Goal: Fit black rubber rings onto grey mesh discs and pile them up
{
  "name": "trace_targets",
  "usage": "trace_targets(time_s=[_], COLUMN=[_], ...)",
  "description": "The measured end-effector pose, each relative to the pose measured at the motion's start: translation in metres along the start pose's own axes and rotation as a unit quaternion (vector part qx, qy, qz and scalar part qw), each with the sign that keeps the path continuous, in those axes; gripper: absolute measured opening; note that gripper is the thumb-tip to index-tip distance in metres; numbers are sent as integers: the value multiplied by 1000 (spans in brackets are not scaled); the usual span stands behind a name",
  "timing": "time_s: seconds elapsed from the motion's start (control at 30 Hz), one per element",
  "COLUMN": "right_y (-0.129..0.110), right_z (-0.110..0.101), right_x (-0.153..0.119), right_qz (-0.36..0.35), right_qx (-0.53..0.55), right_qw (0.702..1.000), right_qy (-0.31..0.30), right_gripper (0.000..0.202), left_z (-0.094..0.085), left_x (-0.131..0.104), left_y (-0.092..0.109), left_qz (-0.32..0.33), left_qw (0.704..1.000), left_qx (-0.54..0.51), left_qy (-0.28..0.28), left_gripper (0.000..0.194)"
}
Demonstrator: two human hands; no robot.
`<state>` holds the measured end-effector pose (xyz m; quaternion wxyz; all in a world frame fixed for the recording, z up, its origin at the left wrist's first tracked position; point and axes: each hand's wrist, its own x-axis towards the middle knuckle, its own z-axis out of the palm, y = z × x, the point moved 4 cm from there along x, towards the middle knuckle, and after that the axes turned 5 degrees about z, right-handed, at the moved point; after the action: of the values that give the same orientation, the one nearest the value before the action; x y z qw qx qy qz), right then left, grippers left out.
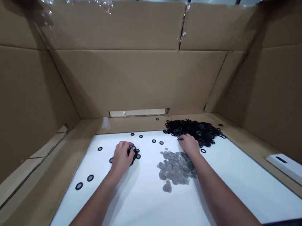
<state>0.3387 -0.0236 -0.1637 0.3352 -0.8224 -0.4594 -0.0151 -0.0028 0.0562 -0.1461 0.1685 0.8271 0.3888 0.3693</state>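
Observation:
My left hand (121,154) is curled over a small cluster of black rings (137,154), its thumb and fingers closed on a black ring. Some rings of this cluster are hidden behind the hand. My right hand (189,145) is at the near left edge of a big heap of black rings (196,130). Its fingertips are pinched together; whatever is between them is too small to make out. Just below and left of that hand lies a spread pile of thin grey round discs (177,167), partly covered by the wrist.
Several black rings with grey centres (90,178) lie scattered on the white board (150,206). Tall cardboard walls (136,78) enclose the board on the left, back and right. A white box-like object (300,174) lies along the right side. The back wall has a slot (138,113).

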Motion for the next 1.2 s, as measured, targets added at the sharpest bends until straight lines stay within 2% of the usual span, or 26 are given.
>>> trace_targets(time_s=[0.13, 0.23, 0.4, 0.5, 0.7, 0.9, 1.0, 1.2], right_y=[-14, -44, -105, -122, -116, -94, -89, -89], right_z=[-2, 3, 20, 24, 17, 1, 2, 8], right_x=[-3, -18, -63, -80, -75, -63, -66, -70], right_qz=[-14, -65, -159, -175, -171, -192, -208, -203], right_qx=[37, 107, 228, 261, 252, 145, 97, 69], right_qw=[999, 987, 929, 902, 893, 899, 891, 886], right_qy=[-31, -98, -243, -296, -331, -367, -392, -412], right_gripper=[10, 12, 14, 15, 22, 16, 19, 9], left_z=[1, 6, 18, 19, 14, 7, 9, 18], left_x=[-3, -6, -14, -16, -19, -16, -15, -16], left_y=[14, 25, 40, 43, 50, 46, 42, 34], left_qz=[30, 58, 112, 96, 80, 49, 37, -17], left_qw=[999, 995, 974, 974, 973, 974, 970, 963], left_qx=[-31, -66, -144, -151, -155, -184, -203, -231], left_qy=[-18, -53, -131, -141, -148, -122, -129, -141], left_gripper=[19, 18, 33, 21, 18, 7, 15, 23])
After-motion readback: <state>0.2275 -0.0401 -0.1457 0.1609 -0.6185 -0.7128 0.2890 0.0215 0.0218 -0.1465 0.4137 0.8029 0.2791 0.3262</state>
